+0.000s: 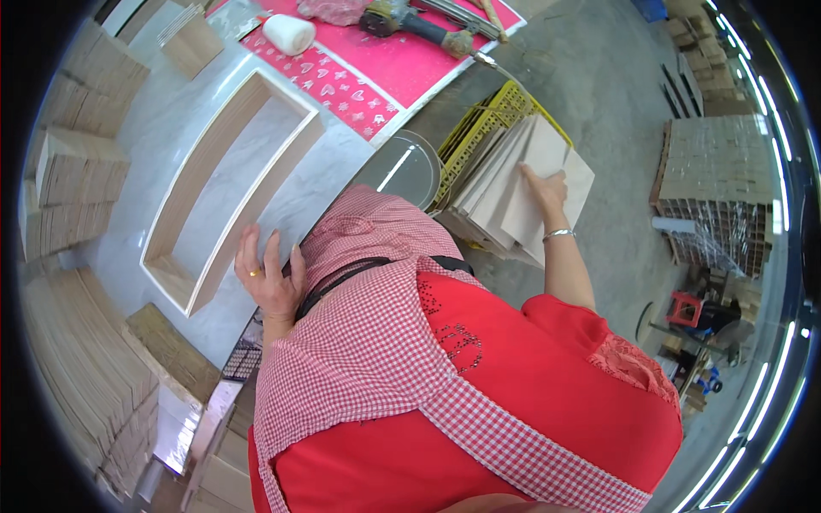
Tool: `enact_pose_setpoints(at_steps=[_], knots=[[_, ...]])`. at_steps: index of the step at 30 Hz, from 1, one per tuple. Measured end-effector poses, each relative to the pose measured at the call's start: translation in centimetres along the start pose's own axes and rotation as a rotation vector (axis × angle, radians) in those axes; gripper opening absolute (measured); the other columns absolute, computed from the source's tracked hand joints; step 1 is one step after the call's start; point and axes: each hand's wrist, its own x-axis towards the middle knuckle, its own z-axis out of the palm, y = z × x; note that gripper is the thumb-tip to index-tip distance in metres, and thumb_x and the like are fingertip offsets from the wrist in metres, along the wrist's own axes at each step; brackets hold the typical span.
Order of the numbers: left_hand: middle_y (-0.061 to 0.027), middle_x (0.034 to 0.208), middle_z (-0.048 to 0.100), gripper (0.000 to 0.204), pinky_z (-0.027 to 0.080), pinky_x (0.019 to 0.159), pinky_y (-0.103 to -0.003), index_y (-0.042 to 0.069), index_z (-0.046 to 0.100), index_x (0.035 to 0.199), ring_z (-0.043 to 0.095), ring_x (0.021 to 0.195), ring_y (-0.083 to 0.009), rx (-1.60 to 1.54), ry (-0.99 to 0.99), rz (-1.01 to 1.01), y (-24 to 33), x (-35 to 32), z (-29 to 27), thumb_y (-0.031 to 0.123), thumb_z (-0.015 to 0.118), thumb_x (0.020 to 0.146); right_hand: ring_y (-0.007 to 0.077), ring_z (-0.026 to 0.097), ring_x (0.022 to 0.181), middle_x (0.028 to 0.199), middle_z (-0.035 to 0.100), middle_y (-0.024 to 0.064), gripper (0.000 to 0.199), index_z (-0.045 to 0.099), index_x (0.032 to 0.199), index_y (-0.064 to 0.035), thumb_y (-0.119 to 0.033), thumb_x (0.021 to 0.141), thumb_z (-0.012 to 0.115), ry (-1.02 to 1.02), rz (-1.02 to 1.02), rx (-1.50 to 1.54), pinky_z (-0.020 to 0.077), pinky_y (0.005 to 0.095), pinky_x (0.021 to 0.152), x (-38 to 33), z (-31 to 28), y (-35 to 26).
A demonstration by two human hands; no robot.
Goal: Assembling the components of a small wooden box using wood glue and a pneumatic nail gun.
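A long, open rectangular wooden frame (205,158) rests on the pale worktable at my left. Close to its near long side is my left hand (272,275), fingers apart and a ring on one of them; whether the fingertips touch the wood I cannot tell. Over to the right, a yellow plastic crate (538,109) holds a stack of thin wooden panels (487,202). My right hand (547,190), with a bracelet at the wrist, grips one pale panel (523,221) at the top of that stack. Part of the panel is hidden by the hand.
A white bottle (289,34) and a nail gun (410,27) with its hose lie on the pink covering (355,73). Wooden boards (85,359) are stacked along the left. A round stool (398,171) stands between table and crate. Wrapped pallet goods (714,171) stand far right.
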Motion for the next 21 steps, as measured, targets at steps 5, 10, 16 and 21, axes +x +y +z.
enact_pose_setpoints(at_steps=[5,10,16,21], knots=[[-0.0164,0.125,0.058,0.033,0.044,0.096,-0.048,0.006,0.067,0.109,0.056,0.116,-0.0372,-0.045,0.045,-0.102,-0.2,-0.2,-0.7,0.015,0.074,0.078,0.0453,0.054,0.123,0.130,0.054,0.0360,0.110,0.046,0.133,0.0171,-0.071,0.072,0.070,0.233,-0.265,-0.126,0.0425,0.0454,0.105,2.0,0.4,-0.8],[-0.0094,0.108,0.064,0.022,0.043,0.091,-0.044,0.007,0.068,0.096,0.059,0.107,-0.0294,0.001,0.142,-0.297,0.3,-1.7,-4.7,0.013,0.075,0.076,0.0251,0.056,0.115,0.129,0.057,0.0239,0.083,0.041,0.140,0.0116,-0.030,0.080,0.082,-0.063,-0.539,0.456,0.0461,0.0379,0.098,3.0,-6.1,-10.5],[-0.0032,0.088,0.066,0.013,0.041,0.086,-0.038,0.009,0.068,0.087,0.061,0.096,-0.0241,0.234,0.305,-0.615,-0.2,-3.9,-9.9,0.010,0.076,0.077,0.0300,0.037,0.140,0.151,0.038,0.0189,0.097,0.027,0.152,-0.0002,-0.012,0.072,0.080,-0.472,-1.682,0.368,0.0288,0.0401,0.116,-9.8,-8.1,-27.2],[-0.0040,0.091,0.067,0.015,0.041,0.085,-0.037,0.009,0.070,0.092,0.061,0.095,-0.0236,0.336,0.300,-0.748,-1.7,-4.2,-12.2,0.014,0.077,0.079,0.0334,0.038,0.140,0.151,0.039,0.0201,0.106,0.032,0.151,-0.0035,-0.017,0.058,0.081,-0.751,-2.121,0.120,0.0288,0.0411,0.117,-24.0,-7.5,-33.7]])
